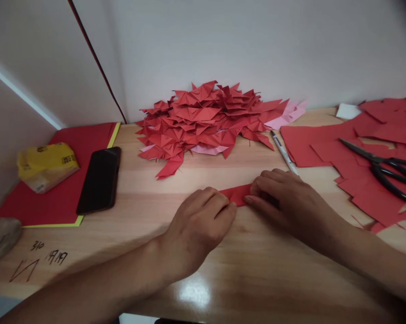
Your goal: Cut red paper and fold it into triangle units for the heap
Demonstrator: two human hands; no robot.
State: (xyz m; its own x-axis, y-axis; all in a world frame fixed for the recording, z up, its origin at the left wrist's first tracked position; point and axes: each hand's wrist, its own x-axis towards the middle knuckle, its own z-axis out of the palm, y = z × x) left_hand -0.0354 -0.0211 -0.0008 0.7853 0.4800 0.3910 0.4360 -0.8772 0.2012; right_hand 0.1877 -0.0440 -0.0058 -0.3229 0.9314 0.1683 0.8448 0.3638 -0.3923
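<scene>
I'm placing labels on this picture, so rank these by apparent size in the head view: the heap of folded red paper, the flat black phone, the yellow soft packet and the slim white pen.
1. Heap of folded red paper
2. Flat black phone and yellow soft packet: too alike to rank
3. Slim white pen

The left hand (pixel 203 227) and right hand (pixel 284 198) pinch opposite ends of a narrow folded red paper (pixel 237 194) on the wooden counter (pixel 243 265). Beyond them lies a heap of folded red pieces (pixel 203 117) with some pink paper (pixel 286 114). A pen (pixel 284 153) lies just beyond the right hand; black-handled scissors (pixel 378 162) rest on loose red sheets (pixel 368 189) to the right. At left, a phone (pixel 99 180) and yellow packet (pixel 48 166) lie on stacked red sheets.
</scene>
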